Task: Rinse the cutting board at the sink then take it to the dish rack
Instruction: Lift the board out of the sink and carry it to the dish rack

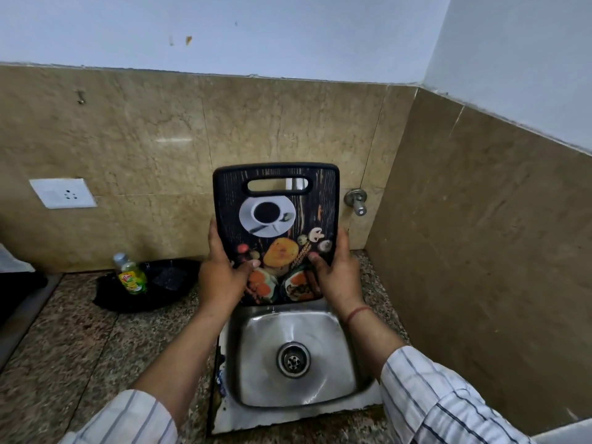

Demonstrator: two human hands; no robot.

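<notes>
I hold a black cutting board (276, 200) upright over the far end of the steel sink (256, 357). It has a printed coffee cup and food pictures and a handle slot at its top. My left hand (221, 274) grips its lower left edge, thumb on the printed face. My right hand (336, 274) grips the lower right edge the same way. A tap spout shows through the handle slot behind the board. No water is visible running.
A tap valve (356, 200) sticks out of the tiled wall right of the board. A dish-soap bottle (132, 275) stands in a black tray (166, 296) on the granite counter to the left. A wall socket (62, 193) is at left. Tiled walls close the back and right.
</notes>
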